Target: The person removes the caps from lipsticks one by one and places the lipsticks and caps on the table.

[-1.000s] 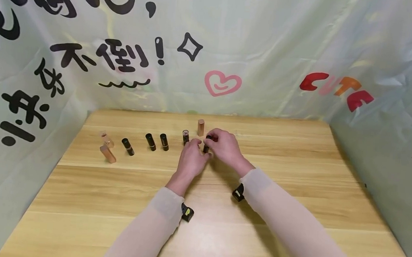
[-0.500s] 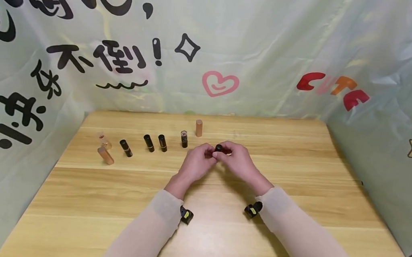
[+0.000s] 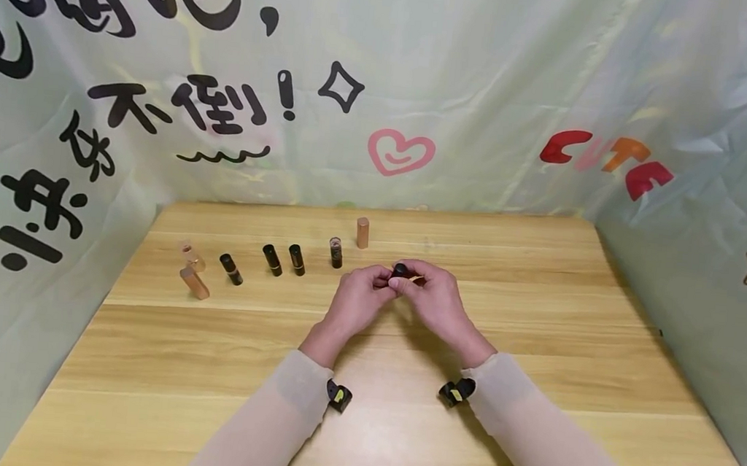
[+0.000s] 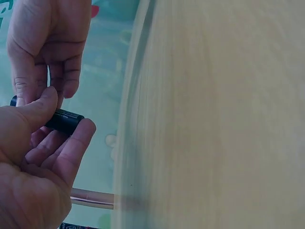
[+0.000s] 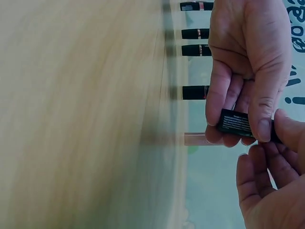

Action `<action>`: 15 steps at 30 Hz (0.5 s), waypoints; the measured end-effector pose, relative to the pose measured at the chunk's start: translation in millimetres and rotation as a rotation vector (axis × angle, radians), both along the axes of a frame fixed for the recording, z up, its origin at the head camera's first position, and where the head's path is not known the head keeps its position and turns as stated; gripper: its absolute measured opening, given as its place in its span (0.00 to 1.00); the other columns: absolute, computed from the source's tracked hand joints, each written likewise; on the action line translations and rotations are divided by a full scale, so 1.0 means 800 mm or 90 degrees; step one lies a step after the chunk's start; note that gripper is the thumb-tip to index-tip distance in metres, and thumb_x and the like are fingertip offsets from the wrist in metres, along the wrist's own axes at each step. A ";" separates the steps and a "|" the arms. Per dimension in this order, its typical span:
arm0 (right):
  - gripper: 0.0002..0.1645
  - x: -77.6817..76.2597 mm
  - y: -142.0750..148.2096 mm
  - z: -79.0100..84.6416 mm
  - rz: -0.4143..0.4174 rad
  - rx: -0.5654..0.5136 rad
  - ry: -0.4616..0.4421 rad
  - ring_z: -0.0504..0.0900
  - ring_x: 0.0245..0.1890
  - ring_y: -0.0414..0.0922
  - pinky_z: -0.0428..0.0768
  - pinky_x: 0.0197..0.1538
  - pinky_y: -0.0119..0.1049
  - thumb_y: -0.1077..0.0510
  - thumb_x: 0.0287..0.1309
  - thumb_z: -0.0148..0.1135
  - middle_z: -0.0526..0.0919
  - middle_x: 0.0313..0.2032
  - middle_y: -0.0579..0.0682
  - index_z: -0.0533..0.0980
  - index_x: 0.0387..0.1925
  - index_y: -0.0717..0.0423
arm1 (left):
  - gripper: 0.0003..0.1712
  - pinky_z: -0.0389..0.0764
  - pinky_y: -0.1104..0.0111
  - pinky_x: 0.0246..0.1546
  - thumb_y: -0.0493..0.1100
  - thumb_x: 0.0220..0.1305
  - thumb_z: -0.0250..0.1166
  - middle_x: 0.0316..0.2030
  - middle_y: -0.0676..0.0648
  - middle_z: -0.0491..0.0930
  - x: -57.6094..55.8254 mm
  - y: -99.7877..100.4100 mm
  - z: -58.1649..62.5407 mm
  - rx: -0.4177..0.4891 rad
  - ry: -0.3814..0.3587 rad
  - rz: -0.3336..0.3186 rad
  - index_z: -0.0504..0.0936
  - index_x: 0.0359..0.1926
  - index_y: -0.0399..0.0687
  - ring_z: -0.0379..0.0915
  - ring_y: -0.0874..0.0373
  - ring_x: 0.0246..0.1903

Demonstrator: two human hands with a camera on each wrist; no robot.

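Head view — left hand [image 3: 356, 303] and right hand [image 3: 439, 305] both pinch one black tube [image 3: 400, 270].

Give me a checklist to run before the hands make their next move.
1. Black tube secured: ok, pinched by both the left hand and the right hand.
2. Cap fully seated: cannot tell, the hands hide part of the tube.
3. Label readable: not ok, print shows in the right wrist view but is too small to read.
4. Hands clear of the rose-gold tube at the back and the light-topped black tube: ok, a gap shows to both.
5. Three banded black tubes upright: ok, all standing on the table.
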State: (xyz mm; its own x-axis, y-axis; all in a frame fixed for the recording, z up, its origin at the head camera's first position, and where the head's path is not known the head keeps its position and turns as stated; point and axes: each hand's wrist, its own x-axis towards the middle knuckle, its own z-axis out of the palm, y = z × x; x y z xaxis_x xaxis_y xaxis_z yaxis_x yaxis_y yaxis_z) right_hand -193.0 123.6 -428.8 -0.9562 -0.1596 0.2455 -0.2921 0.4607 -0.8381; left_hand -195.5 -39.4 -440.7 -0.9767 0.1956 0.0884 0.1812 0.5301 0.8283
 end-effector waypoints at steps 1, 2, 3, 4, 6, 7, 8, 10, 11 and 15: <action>0.15 0.000 -0.001 -0.001 -0.001 -0.010 -0.004 0.83 0.44 0.43 0.82 0.45 0.40 0.51 0.57 0.69 0.87 0.41 0.46 0.83 0.45 0.52 | 0.12 0.82 0.66 0.42 0.51 0.63 0.67 0.36 0.55 0.88 0.000 0.000 0.000 0.001 0.000 0.001 0.86 0.44 0.54 0.83 0.64 0.38; 0.15 0.000 -0.002 -0.002 -0.003 -0.020 -0.011 0.84 0.43 0.42 0.82 0.45 0.40 0.50 0.57 0.69 0.87 0.40 0.46 0.84 0.44 0.52 | 0.12 0.82 0.66 0.41 0.51 0.63 0.67 0.36 0.55 0.88 0.000 -0.001 0.000 0.001 0.001 0.001 0.86 0.44 0.54 0.83 0.64 0.38; 0.15 -0.001 -0.002 -0.002 -0.005 -0.030 -0.017 0.84 0.42 0.42 0.82 0.45 0.39 0.50 0.58 0.68 0.88 0.40 0.46 0.84 0.44 0.52 | 0.12 0.82 0.66 0.41 0.52 0.63 0.67 0.36 0.56 0.88 -0.001 -0.001 0.000 0.002 0.002 0.000 0.86 0.44 0.54 0.83 0.64 0.38; 0.14 -0.001 -0.003 -0.003 -0.007 -0.038 -0.023 0.84 0.42 0.42 0.82 0.44 0.38 0.49 0.58 0.68 0.88 0.39 0.46 0.84 0.43 0.51 | 0.12 0.82 0.67 0.41 0.52 0.63 0.67 0.36 0.56 0.88 -0.001 -0.001 -0.001 0.002 0.004 -0.002 0.86 0.44 0.54 0.83 0.65 0.37; 0.12 -0.001 -0.004 -0.003 -0.013 -0.051 -0.032 0.85 0.41 0.41 0.82 0.44 0.37 0.49 0.58 0.68 0.89 0.38 0.45 0.85 0.41 0.49 | 0.12 0.82 0.67 0.41 0.53 0.62 0.68 0.35 0.57 0.88 -0.001 -0.002 -0.001 0.000 0.010 -0.006 0.86 0.43 0.55 0.83 0.66 0.37; 0.12 -0.001 -0.004 -0.002 -0.015 -0.050 -0.033 0.85 0.41 0.41 0.82 0.44 0.36 0.48 0.58 0.67 0.89 0.38 0.45 0.85 0.40 0.48 | 0.12 0.82 0.68 0.41 0.53 0.62 0.68 0.35 0.57 0.88 -0.001 -0.003 -0.002 -0.002 0.014 -0.009 0.86 0.43 0.55 0.83 0.67 0.36; 0.11 -0.001 -0.004 -0.001 -0.017 -0.046 -0.034 0.84 0.40 0.41 0.81 0.43 0.35 0.48 0.59 0.67 0.89 0.37 0.45 0.85 0.39 0.48 | 0.12 0.82 0.68 0.41 0.54 0.61 0.68 0.35 0.57 0.88 -0.001 -0.003 -0.001 -0.003 0.019 -0.012 0.87 0.42 0.56 0.83 0.67 0.36; 0.10 -0.001 -0.003 0.001 -0.016 -0.035 -0.030 0.84 0.39 0.40 0.81 0.42 0.35 0.48 0.59 0.67 0.89 0.37 0.45 0.85 0.39 0.47 | 0.11 0.81 0.70 0.39 0.53 0.61 0.69 0.34 0.58 0.88 0.000 -0.004 -0.001 -0.005 0.030 -0.015 0.87 0.41 0.56 0.83 0.69 0.35; 0.10 -0.001 -0.003 0.003 -0.016 -0.026 -0.027 0.84 0.39 0.40 0.80 0.41 0.35 0.48 0.60 0.66 0.89 0.37 0.45 0.85 0.38 0.47 | 0.11 0.81 0.70 0.38 0.53 0.61 0.69 0.33 0.58 0.88 0.000 -0.004 -0.001 -0.004 0.034 -0.018 0.87 0.41 0.56 0.83 0.69 0.34; 0.10 -0.001 -0.002 0.006 -0.026 -0.010 -0.026 0.84 0.37 0.41 0.79 0.38 0.34 0.48 0.60 0.66 0.89 0.36 0.45 0.85 0.37 0.48 | 0.11 0.81 0.72 0.34 0.53 0.61 0.69 0.32 0.58 0.88 -0.001 -0.003 0.001 0.001 0.047 -0.032 0.88 0.40 0.56 0.82 0.70 0.31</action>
State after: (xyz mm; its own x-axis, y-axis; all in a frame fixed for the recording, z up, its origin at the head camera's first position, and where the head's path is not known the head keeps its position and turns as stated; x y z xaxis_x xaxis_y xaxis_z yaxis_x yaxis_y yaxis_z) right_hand -194.0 122.2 -423.8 -0.9709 -0.1167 0.2089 -0.2393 0.4585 -0.8559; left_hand -195.9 -42.0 -439.8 -0.9563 0.2442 0.1607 0.2686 0.5170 0.8128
